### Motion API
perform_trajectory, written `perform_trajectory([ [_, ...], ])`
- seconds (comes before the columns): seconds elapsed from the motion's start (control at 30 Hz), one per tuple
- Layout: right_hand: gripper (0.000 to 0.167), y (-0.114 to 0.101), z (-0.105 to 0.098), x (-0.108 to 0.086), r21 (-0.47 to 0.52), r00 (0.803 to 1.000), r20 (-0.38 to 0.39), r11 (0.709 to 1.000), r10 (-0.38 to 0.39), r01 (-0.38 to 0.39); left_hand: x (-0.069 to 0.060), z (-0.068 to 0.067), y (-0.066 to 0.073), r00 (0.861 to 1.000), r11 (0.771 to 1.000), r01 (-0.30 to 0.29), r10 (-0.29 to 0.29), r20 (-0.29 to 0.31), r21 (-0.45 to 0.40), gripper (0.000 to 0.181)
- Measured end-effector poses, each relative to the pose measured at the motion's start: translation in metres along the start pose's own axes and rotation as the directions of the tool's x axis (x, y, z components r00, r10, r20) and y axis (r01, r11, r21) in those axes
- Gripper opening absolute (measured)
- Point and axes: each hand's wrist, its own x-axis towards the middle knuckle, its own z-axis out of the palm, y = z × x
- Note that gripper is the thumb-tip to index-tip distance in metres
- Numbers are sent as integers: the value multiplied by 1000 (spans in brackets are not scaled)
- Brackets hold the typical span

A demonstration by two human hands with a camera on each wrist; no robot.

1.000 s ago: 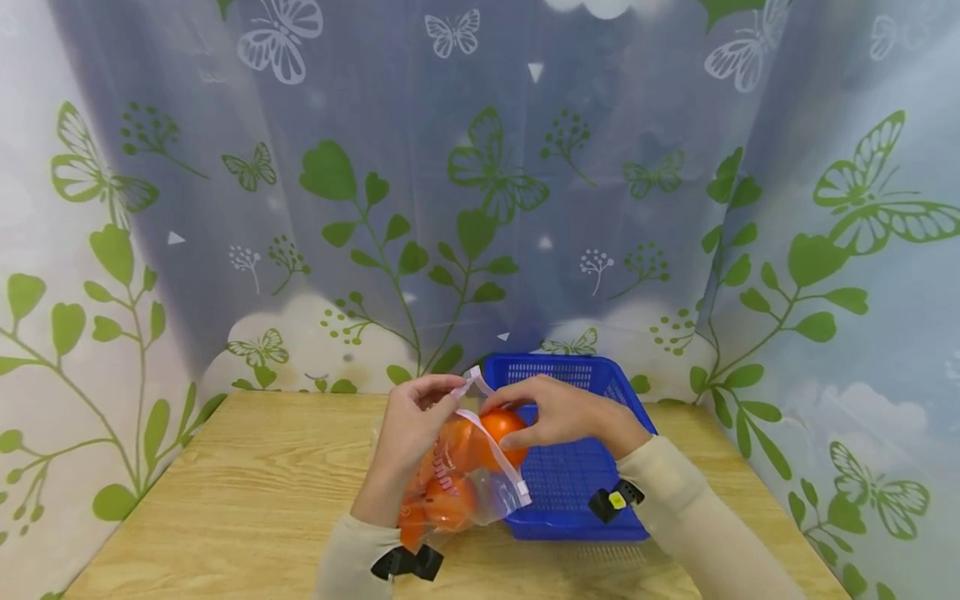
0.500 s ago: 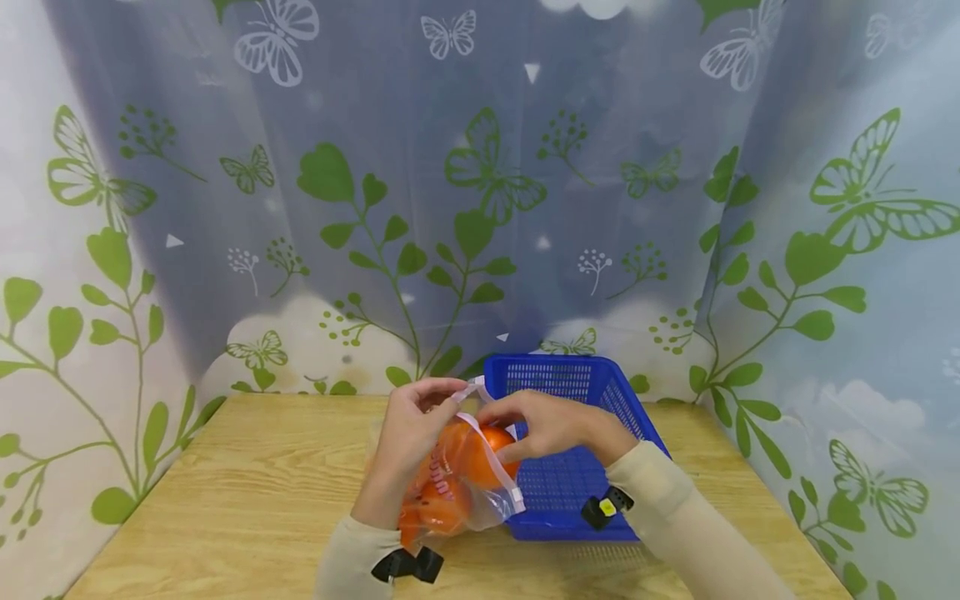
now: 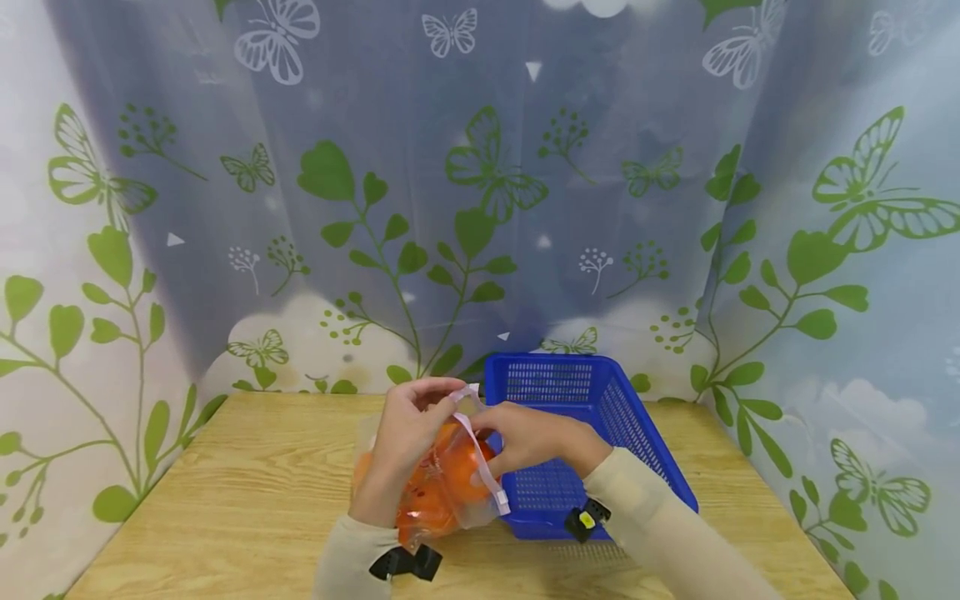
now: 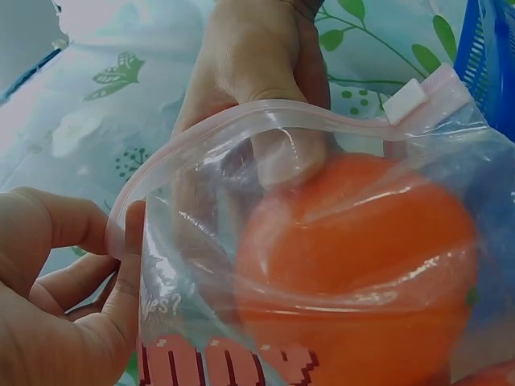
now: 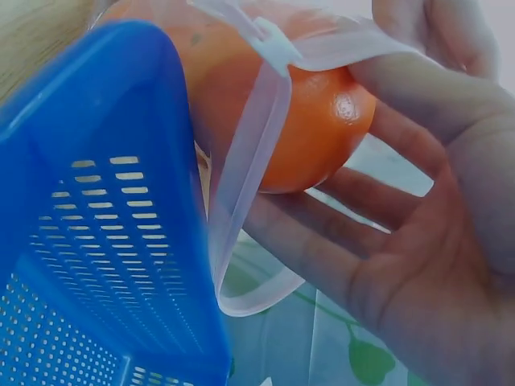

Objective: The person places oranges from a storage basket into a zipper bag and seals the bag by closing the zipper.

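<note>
A clear slider zip bag (image 4: pixel 189 249) with pink printing holds several oranges (image 3: pixel 426 508), partly covered by my left hand in the head view. My left hand (image 3: pixel 405 433) pinches one side of the bag's mouth between thumb and fingers. My right hand (image 3: pixel 528 433) reaches into the mouth from the right, its fingers round one orange (image 5: pixel 322 133). In the left wrist view that orange (image 4: pixel 362 265) shows through the plastic, just inside the pink zip strip (image 4: pixel 294 115). The white slider (image 4: pixel 405 100) sits at one end of the strip.
A blue perforated plastic basket (image 3: pixel 637 433) stands right of the bag, under and behind my right forearm; its visible floor is bare. Both are on a wood-grain table (image 3: pixel 247 492). A curtain (image 3: pixel 360 275) printed with leaves and butterflies hangs behind.
My right hand has moved left and slightly down, taking the orange deeper into the bag. The bag's mouth has shifted left, showing more of the basket. The left hand stays nearly still.
</note>
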Motion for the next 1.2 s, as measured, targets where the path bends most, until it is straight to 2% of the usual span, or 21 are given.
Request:
perform_trajectory([
  [0.33,42,1,14,7,-40,999,7,999,31,-31,1,-2,-2,999,999,32,-32,-5,-19,19],
  [0.53,37,0,11,5,-40,997,36,997,61,-60,2,-4,-3,1000,1000,28,-28,1,-1,19],
  [0.77,31,4,6,-5,-87,994,76,994,72,-66,1,-7,1,997,1000,28,-27,-67,12,18],
  [1.03,25,7,4,-8,4,994,4,994,110,-110,2,-11,1,995,999,49,-49,-87,8,19],
  [1.2,26,7,3,-8,20,998,-50,999,50,-49,3,-15,3,988,998,43,-50,-149,-49,20],
])
